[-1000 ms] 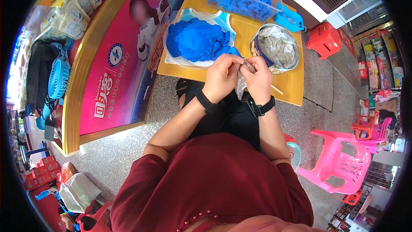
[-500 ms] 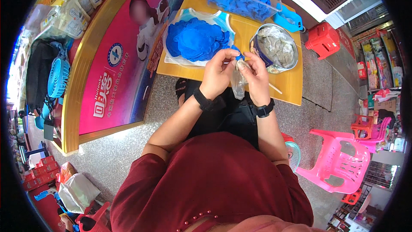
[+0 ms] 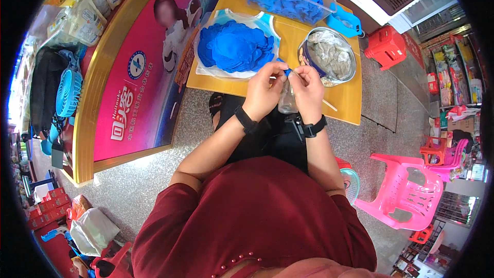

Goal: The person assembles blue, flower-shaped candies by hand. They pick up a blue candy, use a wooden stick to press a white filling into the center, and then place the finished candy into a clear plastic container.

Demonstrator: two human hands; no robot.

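Note:
Above the near edge of the yellow table point(image 3: 288, 36), my left hand point(image 3: 263, 91) and my right hand point(image 3: 307, 92) meet fingertip to fingertip. Both are pinched around a small blue piece point(image 3: 287, 72), which looks like thin cloth. Below it hangs a limp, see-through greyish sheer piece point(image 3: 288, 104), partly hidden by my right hand; how the two are joined I cannot tell. A heap of flat blue pieces point(image 3: 234, 46) lies on a white and light-blue cloth point(image 3: 271, 20) beyond my left hand. Past my right hand stands a round tin point(image 3: 304, 61) holding crumpled grey-beige sheer material point(image 3: 332, 54).
A clear plastic box point(image 3: 288, 1) of blue pieces sits at the table's far side, beside a blue plastic holder point(image 3: 346, 22). A thin pale stick point(image 3: 330, 105) lies near the right edge. The pink counter point(image 3: 139, 82) borders the left; a pink chair point(image 3: 406, 190) stands right.
Both hands stay at nearly the same spot, with the fingers shifted around the blue piece. My right hand has turned slightly and covers more of the sheer piece.

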